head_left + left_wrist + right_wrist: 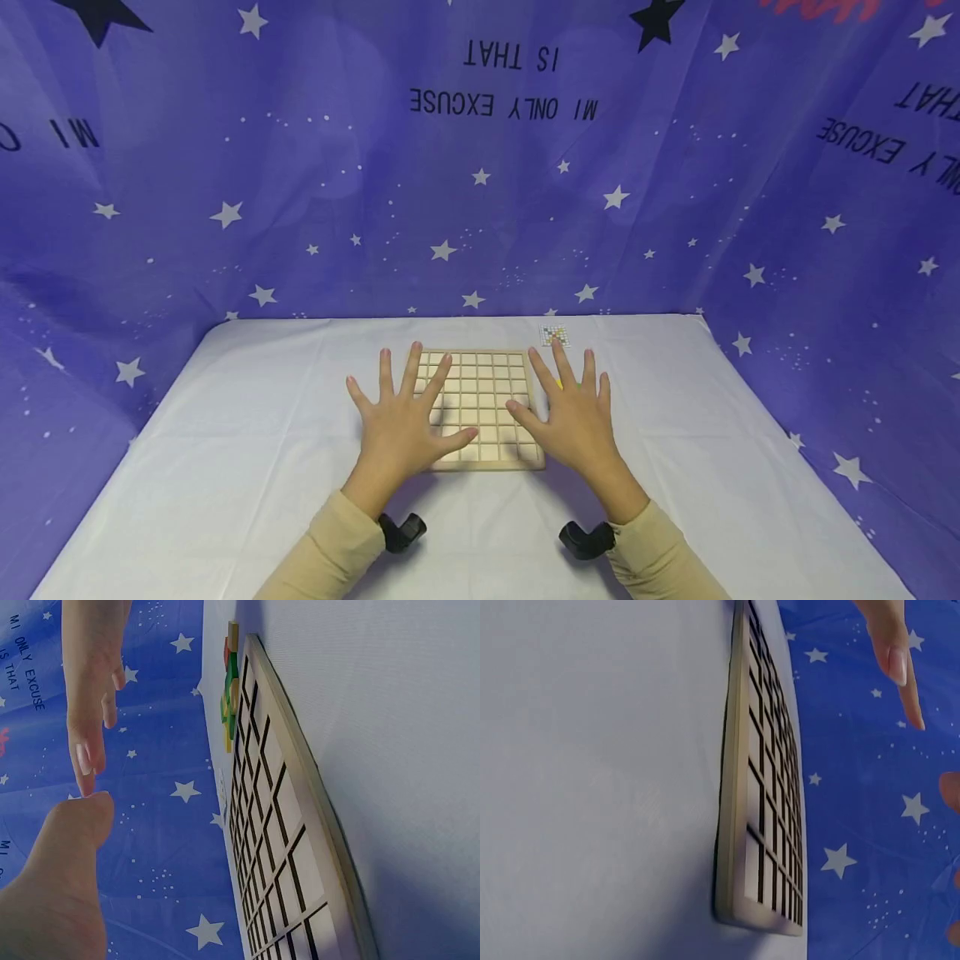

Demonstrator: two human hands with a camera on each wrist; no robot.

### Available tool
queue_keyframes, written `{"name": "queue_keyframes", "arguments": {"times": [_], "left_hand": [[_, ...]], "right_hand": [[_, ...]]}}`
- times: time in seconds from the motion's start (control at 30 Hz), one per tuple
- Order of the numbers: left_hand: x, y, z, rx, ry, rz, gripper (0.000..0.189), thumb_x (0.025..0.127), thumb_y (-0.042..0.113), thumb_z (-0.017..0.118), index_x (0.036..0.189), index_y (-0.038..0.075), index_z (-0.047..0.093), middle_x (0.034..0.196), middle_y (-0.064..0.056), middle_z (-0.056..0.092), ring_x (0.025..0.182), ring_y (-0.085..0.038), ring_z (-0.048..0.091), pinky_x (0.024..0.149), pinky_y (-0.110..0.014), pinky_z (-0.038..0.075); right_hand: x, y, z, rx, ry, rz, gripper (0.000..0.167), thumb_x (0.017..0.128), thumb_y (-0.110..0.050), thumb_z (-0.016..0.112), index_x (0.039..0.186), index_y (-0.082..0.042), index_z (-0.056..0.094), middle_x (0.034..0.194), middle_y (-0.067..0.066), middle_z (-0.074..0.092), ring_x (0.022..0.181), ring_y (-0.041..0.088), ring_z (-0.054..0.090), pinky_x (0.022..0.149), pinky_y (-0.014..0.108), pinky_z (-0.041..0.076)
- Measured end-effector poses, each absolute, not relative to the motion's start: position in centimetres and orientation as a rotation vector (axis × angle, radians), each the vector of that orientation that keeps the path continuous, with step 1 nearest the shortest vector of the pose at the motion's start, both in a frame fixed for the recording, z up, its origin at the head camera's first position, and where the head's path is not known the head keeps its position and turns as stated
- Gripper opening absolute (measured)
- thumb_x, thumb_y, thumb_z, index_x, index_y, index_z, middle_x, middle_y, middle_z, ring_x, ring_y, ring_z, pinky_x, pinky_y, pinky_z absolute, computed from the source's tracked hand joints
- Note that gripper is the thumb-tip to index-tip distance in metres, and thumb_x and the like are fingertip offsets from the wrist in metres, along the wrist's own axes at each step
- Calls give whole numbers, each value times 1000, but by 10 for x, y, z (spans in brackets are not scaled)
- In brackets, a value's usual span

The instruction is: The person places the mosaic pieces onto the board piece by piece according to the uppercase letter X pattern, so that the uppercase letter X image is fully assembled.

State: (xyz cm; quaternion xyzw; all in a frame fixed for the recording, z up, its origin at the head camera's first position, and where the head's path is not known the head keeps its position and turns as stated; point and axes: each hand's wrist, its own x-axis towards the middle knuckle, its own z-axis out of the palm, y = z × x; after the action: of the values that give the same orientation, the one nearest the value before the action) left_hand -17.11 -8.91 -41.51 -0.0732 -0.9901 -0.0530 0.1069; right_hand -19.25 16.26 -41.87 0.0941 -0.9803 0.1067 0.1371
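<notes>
A square wooden grid board lies flat on the white table, its cells bare where they show. My left hand hovers over the board's left side, palm down with fingers spread wide. Over the right edge my right hand is held the same way, and neither holds anything. In the left wrist view both hands appear raised above the board. Small coloured blocks in red, green and yellow sit beside the board; in the head view the right hand mostly hides them.
A small card with a coloured grid pattern lies behind the board, partly covered by a right fingertip. White cloth covers the table. Purple star-printed curtains hang at the back and sides. Black wrist devices stick out from both sleeves.
</notes>
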Motion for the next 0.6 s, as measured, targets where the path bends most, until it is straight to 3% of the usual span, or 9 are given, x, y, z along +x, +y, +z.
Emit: {"name": "queue_keyframes", "arguments": {"times": [0.3,0.43,0.6], "left_hand": [[-170,-98,-426,-199,-2917,-217,112,69,92,50,160,35,15,169,-9,3,152,-48,2,107,-84,5],[-167,-107,-433,-175,-2929,-258,118,69,90,53,161,26,15,168,-15,6,151,-50,4,108,-83,8],[-165,-115,-443,-166,-2956,-317,125,67,89,57,160,16,18,166,-21,12,151,-49,8,114,-77,11]], "right_hand": [[-200,179,-425,260,-2863,339,85,90,-75,43,159,-30,22,167,6,19,151,51,10,117,69,20],[-208,194,-429,240,-2894,353,83,93,-69,46,160,-26,21,165,10,25,150,50,15,116,69,21],[-220,216,-434,207,-2936,395,74,96,-50,54,157,-17,30,160,16,35,146,50,24,113,70,28]]}}
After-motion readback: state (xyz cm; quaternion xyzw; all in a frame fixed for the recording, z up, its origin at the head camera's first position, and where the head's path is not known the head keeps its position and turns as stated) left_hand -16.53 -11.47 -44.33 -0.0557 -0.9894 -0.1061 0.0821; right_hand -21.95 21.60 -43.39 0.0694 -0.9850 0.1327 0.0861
